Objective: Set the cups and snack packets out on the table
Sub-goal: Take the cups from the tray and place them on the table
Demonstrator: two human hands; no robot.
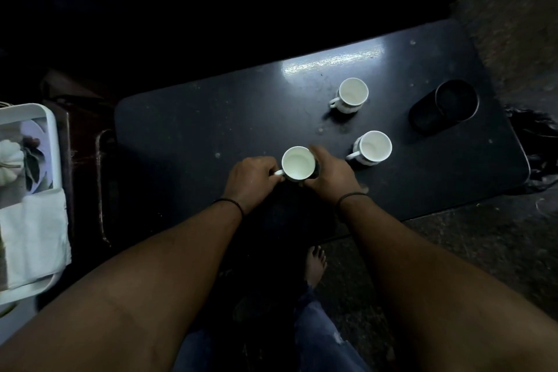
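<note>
Very dim overall, the top of the frame sinking to near black. One streak of glare flares on the glossy dark bench (332, 60) at its far edge, light falling from above. The white cups (352, 93) glow against the gloom. Forearms balloon at the bottom with wide-angle stretch, and the floor reads grainy.

Three white cups upright on dark table (211, 112): near (298, 164), right (373, 148), far (351, 94).

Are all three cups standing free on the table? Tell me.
No: two cups stand free, but the nearest cup is held by the left hand and right hand.
</note>
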